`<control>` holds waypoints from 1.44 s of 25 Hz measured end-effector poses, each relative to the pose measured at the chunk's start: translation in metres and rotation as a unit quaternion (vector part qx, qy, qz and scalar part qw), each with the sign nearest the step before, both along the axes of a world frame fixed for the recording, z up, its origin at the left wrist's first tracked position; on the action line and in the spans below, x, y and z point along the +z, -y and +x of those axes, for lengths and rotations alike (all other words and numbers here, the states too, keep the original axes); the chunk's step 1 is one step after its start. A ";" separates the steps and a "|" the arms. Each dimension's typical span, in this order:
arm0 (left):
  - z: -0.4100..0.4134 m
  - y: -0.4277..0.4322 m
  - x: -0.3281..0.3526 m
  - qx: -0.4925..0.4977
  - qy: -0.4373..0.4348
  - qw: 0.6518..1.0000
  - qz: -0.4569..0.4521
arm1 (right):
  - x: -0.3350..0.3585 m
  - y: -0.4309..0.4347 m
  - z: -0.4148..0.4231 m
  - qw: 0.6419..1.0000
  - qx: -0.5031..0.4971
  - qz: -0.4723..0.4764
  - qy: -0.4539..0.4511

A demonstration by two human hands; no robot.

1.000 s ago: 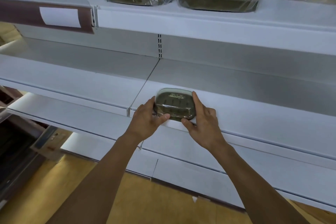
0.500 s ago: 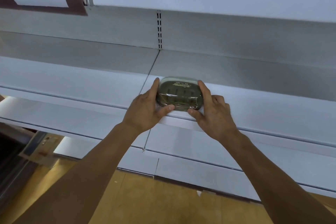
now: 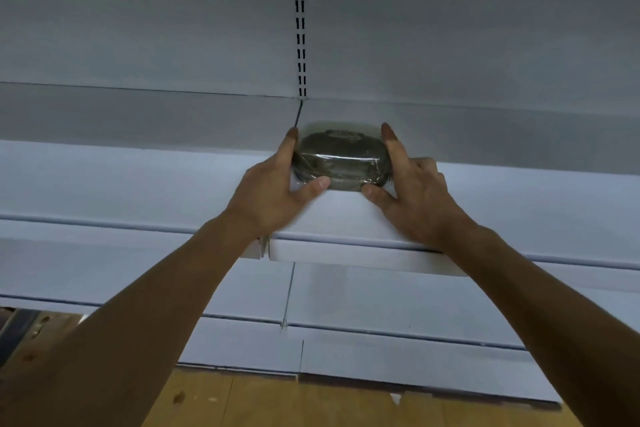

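1. Sitting on the white shelf (image 3: 138, 180), the wrapped container (image 3: 341, 163) lay just right of the seam (image 3: 298, 113) between two shelf boards. It was back from the shelf's near lip and short of the rear panel (image 3: 138, 10).
2. The container was dark olive and oval, covered in clear film that caught the light along its near side. A small label showed on its top, too blurred to read.
3. The left hand (image 3: 273, 194) clasped the container's left end. Its forefinger lay along that end toward the far side and its thumb pressed the near face, so its grip was closed on the container.
4. The right hand (image 3: 412, 194) mirrored it at the right end, forefinger stretched along the side and thumb against the near face. Its grip was likewise closed on the container, and its other fingers were curled just right of it.
5. Both forearms reached up from the near bottom corners and crossed the shelf's front lip.
6. A slotted upright (image 3: 300, 28) ran down the rear panel and ended right above the seam.
7. Lower shelves (image 3: 381, 295), also white, stepped out nearer and below.
8. A wooden floor (image 3: 277, 399) showed along the bottom, under the lowest shelf.
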State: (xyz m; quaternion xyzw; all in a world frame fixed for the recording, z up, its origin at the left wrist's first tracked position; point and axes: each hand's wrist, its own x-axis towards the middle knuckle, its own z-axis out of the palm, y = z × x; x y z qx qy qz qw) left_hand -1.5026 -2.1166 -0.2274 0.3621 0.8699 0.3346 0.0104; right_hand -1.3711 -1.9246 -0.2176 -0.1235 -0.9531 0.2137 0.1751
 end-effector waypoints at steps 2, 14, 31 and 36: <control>-0.012 -0.006 -0.001 0.005 -0.021 1.000 0.010 | 0.000 -0.006 -0.012 1.000 0.003 -0.023 0.011; -0.092 -0.060 0.001 0.086 -0.057 0.988 -0.113 | 0.003 -0.041 -0.091 0.996 -0.064 -0.041 0.040; -0.134 -0.076 -0.005 0.107 -0.099 0.974 -0.171 | -0.011 -0.058 -0.132 0.980 -0.155 0.086 0.096; -0.134 -0.076 -0.005 0.095 -0.114 0.971 -0.188 | -0.012 -0.059 -0.132 0.978 -0.160 0.102 0.087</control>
